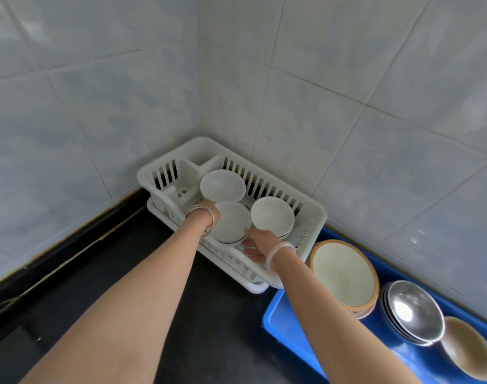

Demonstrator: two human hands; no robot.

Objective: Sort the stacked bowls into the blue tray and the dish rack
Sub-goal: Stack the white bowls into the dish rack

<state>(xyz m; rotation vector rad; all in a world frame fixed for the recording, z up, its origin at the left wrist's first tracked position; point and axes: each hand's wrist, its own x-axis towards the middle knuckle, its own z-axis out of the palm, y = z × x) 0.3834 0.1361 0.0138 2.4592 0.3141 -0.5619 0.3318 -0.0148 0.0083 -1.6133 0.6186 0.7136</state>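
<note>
1. The white slatted rack (314, 214) is sitting in the far corner, holding three white bowls: the far bowl (223, 185), the right bowl (272, 216) and the tilting near-left bowl (232, 224).
2. The blue tray (272, 314) is lying to its right, carrying a tan-rimmed bowl (343, 275), steel bowls (412, 309) and a brown bowl (469, 353), all leaning.

From where I stand, the white slotted plastic dish rack (314, 210) is smooth moulded plastic with a low sheen. The white round ceramic bowls (272, 214) in it are glazed and smooth. The blue rectangular plastic tray (281, 317) is glossy. The stacked round steel bowls (414, 309) are polished metal with mirror-bright highlights. The tan-rimmed cream bowl (342, 273) looks glazed and satin. The black countertop (223, 314) is matt and finely speckled. The pale grey wall tiles (98, 79) are glossy. The thin silver bangles (200, 214) are shiny metal. The pale translucent bangle (281, 252) is smooth and polished.
</note>
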